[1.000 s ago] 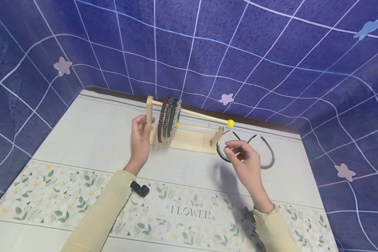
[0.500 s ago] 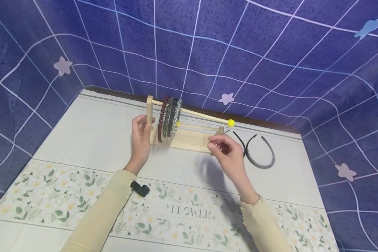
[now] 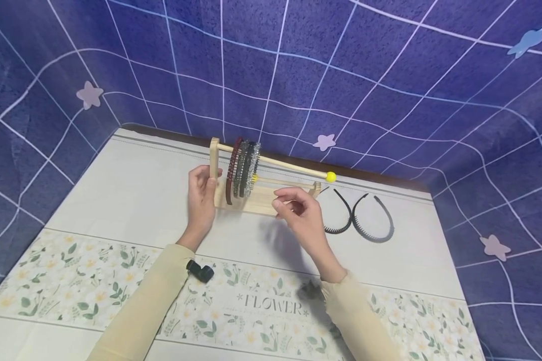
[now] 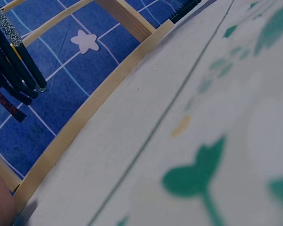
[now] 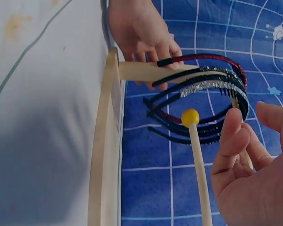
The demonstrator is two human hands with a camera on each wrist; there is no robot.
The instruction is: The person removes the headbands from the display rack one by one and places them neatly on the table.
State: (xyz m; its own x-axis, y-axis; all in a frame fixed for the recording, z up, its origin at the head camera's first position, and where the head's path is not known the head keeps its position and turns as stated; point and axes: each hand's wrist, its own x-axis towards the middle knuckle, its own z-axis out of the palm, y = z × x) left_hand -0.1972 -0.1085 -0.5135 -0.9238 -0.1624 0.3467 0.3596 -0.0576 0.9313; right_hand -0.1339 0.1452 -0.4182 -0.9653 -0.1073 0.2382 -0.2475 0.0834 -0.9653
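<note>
A wooden headband stand (image 3: 258,200) has its left upright (image 3: 214,159) gripped by my left hand (image 3: 201,198), thumb in front. Several headbands (image 3: 243,169), dark red, black and glittery silver, hang together from its upper rod (image 3: 293,167) near that upright. My right hand (image 3: 303,218) hovers in front of the base, right of the headbands, fingers loosely bent with nothing between them. In the right wrist view, those fingers (image 5: 236,141) appear close beside the silver headband (image 5: 205,86). A yellow ball (image 5: 190,117) caps the lower rod.
On the table right of the stand lie a black toothed headband (image 3: 339,231) and a grey one (image 3: 379,239), side by side. Another yellow ball (image 3: 330,176) tips the upper rod. Behind the table rises a blue grid-patterned curtain (image 3: 253,75); a floral strip (image 3: 131,281) crosses the tabletop.
My right hand has moved left from over the loose headbands to in front of the stand's base, uncovering them. The left hand and hanging headbands stay put.
</note>
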